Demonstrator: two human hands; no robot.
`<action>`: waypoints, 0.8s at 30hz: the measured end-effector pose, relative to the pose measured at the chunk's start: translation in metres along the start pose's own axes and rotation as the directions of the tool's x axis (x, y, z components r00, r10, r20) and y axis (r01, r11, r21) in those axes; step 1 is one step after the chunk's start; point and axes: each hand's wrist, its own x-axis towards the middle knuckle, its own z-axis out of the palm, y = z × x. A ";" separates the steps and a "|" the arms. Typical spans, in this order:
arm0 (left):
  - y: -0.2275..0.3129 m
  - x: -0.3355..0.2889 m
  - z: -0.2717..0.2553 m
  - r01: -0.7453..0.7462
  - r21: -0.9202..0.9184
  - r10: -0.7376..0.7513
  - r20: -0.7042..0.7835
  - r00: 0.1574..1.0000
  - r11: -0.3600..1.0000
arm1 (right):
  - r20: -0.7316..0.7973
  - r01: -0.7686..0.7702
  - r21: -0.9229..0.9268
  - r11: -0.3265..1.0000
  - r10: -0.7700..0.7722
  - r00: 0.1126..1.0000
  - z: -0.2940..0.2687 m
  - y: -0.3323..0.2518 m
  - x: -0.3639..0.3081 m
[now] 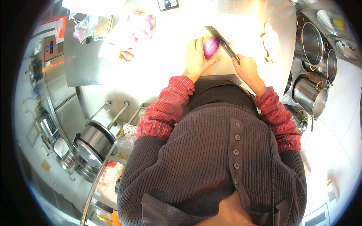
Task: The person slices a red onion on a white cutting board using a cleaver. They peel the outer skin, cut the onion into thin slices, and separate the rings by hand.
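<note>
Fingers and thumb of my left hand (197, 57) press around the left and near sides of a red onion (210, 48), which rests on a pale, washed-out board. My right hand (247, 71) is closed round the handle of a kitchen knife (220, 40). The dark blade slants away to the upper left, just right of the onion. Whether its edge touches the onion I cannot tell. Past the blade, a pale pinkish onion piece (227, 34) shows faintly in the glare.
A bag of red onions (145, 28) lies left on the steel table (85, 67). Pale scraps (270, 41) are at the right, a phone (167, 4) at the far edge. Steel pots (310, 43) stand right of the table; a large pot (94, 139) sits lower left beside a rack.
</note>
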 end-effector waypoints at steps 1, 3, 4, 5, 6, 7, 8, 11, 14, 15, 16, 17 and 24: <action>0.000 -0.002 -0.002 0.005 -0.007 -0.005 -0.006 1.000 1.000 | -0.024 0.029 0.013 1.000 -0.028 0.999 -0.001 -0.002 0.001; -0.001 -0.006 -0.004 0.007 -0.022 -0.008 -0.019 1.000 1.000 | -0.006 -0.001 0.002 1.000 0.001 1.000 -0.005 -0.009 0.002; -0.003 -0.007 -0.004 0.036 -0.037 -0.036 0.010 0.999 0.999 | -0.041 0.044 0.025 0.999 -0.043 0.998 -0.009 -0.013 0.002; -0.005 -0.007 -0.004 0.053 -0.050 -0.051 0.041 0.998 0.997 | -0.041 0.034 0.027 0.999 -0.033 0.999 -0.015 -0.018 -0.002; -0.006 -0.007 -0.003 0.070 -0.066 -0.065 0.074 0.995 0.995 | -0.028 -0.010 0.020 1.000 0.010 1.000 -0.022 -0.023 -0.006; -0.007 -0.008 -0.002 0.074 -0.089 -0.068 0.064 0.996 0.993 | -0.017 0.019 0.023 1.000 -0.019 1.000 -0.029 -0.027 -0.009; -0.009 -0.008 -0.001 0.076 -0.113 -0.070 0.052 0.996 0.991 | 0.006 0.018 0.018 1.000 -0.018 1.000 -0.038 -0.030 -0.012; -0.012 -0.008 0.001 0.093 -0.174 -0.086 0.046 0.995 0.980 | 0.061 0.023 -0.010 1.000 -0.022 0.998 -0.051 -0.035 -0.019; -0.013 -0.009 0.001 0.108 -0.217 -0.098 0.056 0.994 0.970 | 0.071 0.031 -0.075 0.997 -0.026 0.997 -0.036 -0.034 -0.011; -0.013 -0.009 0.001 0.106 -0.232 -0.095 0.058 0.994 0.967 | 0.074 0.017 -0.109 0.994 -0.009 0.997 -0.026 -0.032 -0.007; -0.013 -0.009 0.001 0.117 -0.228 -0.103 0.072 0.992 0.967 | 0.034 0.031 -0.075 0.997 -0.029 0.999 -0.012 -0.031 0.000; -0.014 -0.010 0.001 0.120 -0.226 -0.104 0.083 0.991 0.967 | -0.002 0.032 -0.049 0.998 -0.032 0.999 0.003 -0.030 0.010; -0.013 -0.012 0.001 0.022 -0.224 -0.024 -0.008 1.000 0.974 | 0.005 0.041 0.045 0.998 -0.042 0.999 0.006 -0.023 0.022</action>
